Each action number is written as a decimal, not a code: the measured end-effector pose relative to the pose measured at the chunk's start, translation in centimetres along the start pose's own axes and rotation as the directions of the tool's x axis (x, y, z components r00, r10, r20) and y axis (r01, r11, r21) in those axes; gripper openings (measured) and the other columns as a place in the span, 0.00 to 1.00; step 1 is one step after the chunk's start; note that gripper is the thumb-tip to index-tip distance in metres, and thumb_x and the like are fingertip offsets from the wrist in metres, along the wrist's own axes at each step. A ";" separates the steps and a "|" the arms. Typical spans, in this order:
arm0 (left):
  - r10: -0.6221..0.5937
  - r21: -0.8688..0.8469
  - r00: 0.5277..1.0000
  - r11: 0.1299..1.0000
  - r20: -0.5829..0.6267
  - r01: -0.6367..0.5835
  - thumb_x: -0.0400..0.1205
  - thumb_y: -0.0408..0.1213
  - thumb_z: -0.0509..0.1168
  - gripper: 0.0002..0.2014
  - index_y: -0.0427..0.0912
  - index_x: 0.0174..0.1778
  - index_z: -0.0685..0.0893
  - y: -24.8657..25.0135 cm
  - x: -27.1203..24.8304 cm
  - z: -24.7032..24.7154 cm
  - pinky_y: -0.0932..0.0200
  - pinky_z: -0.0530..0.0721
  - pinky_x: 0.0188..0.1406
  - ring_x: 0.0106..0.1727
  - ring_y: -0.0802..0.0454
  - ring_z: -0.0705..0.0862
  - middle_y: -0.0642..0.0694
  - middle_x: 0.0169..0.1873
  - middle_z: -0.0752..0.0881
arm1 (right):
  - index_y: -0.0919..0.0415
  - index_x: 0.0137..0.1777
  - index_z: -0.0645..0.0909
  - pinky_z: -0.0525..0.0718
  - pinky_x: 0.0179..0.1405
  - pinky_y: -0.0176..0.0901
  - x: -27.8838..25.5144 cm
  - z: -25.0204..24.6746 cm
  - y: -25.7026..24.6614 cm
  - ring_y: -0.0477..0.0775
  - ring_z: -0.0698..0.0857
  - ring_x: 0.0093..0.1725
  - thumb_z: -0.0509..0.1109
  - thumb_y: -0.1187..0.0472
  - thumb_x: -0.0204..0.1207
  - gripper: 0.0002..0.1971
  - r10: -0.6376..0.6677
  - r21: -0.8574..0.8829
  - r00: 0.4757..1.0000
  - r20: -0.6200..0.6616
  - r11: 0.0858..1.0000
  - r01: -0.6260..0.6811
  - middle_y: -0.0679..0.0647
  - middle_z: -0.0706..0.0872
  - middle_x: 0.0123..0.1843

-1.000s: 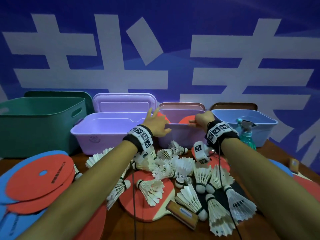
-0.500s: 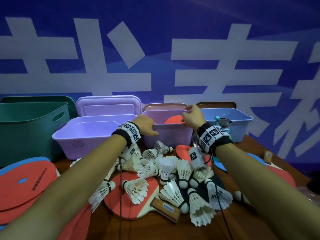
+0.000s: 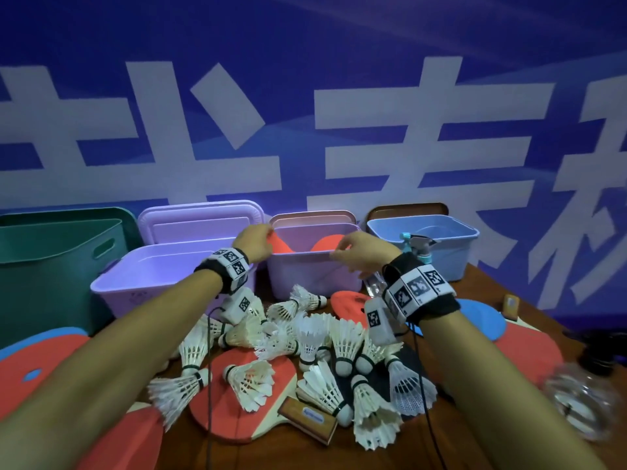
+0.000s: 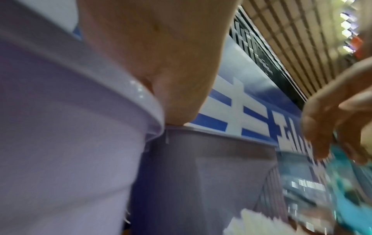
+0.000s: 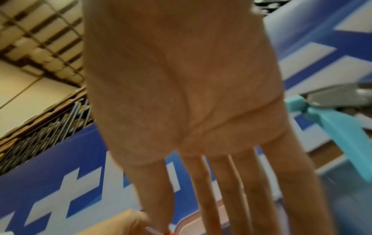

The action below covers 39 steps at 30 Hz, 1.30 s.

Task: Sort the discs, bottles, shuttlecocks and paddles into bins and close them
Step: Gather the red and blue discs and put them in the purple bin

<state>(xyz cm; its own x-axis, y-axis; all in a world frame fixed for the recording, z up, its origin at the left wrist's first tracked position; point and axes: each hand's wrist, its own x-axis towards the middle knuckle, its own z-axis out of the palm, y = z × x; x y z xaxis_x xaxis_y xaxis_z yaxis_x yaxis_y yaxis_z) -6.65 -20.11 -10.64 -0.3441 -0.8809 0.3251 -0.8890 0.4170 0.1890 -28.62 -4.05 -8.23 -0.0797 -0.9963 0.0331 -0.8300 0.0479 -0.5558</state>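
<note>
Two red discs (image 3: 327, 241) stand tilted inside the small pink bin (image 3: 312, 276) at the table's back, the left hand (image 3: 255, 241) gripping one, the right hand (image 3: 359, 254) with relaxed, straight fingers (image 5: 231, 190) at the near rim, shuttlecocks (image 3: 305, 344) heaped in front.

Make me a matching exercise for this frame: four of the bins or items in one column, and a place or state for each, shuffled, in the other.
Column 1
1. green bin
2. middle pink bin
3. spray bottle
4. shuttlecocks

Column 2
A. stands in front of the blue bin
B. heaped on the table, some across a red paddle
C. far left of the row
D. holds red discs; left hand and right hand are at its front rim

Pairs: 1-C, 2-D, 3-A, 4-B
</note>
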 end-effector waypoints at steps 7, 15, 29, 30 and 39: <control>0.293 -0.047 0.933 0.950 -0.207 -0.309 0.73 0.25 0.60 0.21 0.48 0.54 0.90 2.7 0.5 -0.7 0.46 0.87 0.53 0.52 0.40 0.90 0.46 0.48 0.93 | 0.49 0.58 0.86 0.85 0.35 0.39 0.1 0.7 1.1 0.52 0.89 0.41 0.65 0.50 0.80 0.12 0.017 -0.354 0.946 0.325 0.929 0.105 0.50 0.89 0.49; 0.007 -0.216 1.000 0.976 0.030 0.000 0.78 0.27 0.65 0.11 0.34 0.49 0.93 5.4 1.3 -0.7 0.56 0.84 0.57 0.46 0.49 0.86 0.37 0.46 0.92 | 0.38 0.71 0.80 0.90 0.47 0.42 0.9 1.5 2.2 0.52 0.90 0.55 0.63 0.44 0.84 0.17 -0.059 -0.214 0.897 0.439 0.962 0.168 0.44 0.87 0.62; 0.223 -0.031 0.971 0.974 -0.090 -0.227 0.84 0.32 0.59 0.15 0.38 0.63 0.86 3.1 -7.2 -3.4 0.50 0.79 0.64 0.65 0.40 0.83 0.40 0.63 0.87 | 0.50 0.72 0.82 0.77 0.35 0.31 -0.2 4.1 0.9 0.45 0.80 0.49 0.65 0.50 0.86 0.17 0.076 -0.461 0.831 0.551 0.858 0.227 0.49 0.89 0.62; 0.220 -0.045 0.970 0.973 -0.098 -0.226 0.84 0.32 0.59 0.15 0.39 0.62 0.87 2.9 -8.1 -3.9 0.52 0.79 0.62 0.63 0.41 0.84 0.40 0.61 0.88 | 0.54 0.70 0.83 0.78 0.41 0.35 -0.1 4.5 0.5 0.47 0.79 0.50 0.65 0.51 0.86 0.17 0.107 -0.511 0.819 0.563 0.825 0.243 0.52 0.88 0.62; 0.153 -0.035 0.983 0.987 -0.098 -0.157 0.85 0.37 0.60 0.12 0.46 0.58 0.88 -0.8 -16.0 -6.8 0.50 0.82 0.59 0.58 0.46 0.85 0.48 0.60 0.89 | 0.58 0.45 0.87 0.83 0.47 0.45 -0.6 5.1 -3.3 0.57 0.83 0.43 0.71 0.52 0.77 0.10 0.140 -0.687 0.960 0.241 0.723 0.067 0.56 0.89 0.44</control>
<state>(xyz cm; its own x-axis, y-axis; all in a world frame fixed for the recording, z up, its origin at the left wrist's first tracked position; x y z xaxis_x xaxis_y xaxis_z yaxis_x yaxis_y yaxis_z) 1.58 -4.83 -9.67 -0.4447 -0.7807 0.4390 -0.8128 0.5577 0.1683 -23.03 -3.98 -10.71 -0.0599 -0.9673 -0.2463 -0.9851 0.0175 0.1709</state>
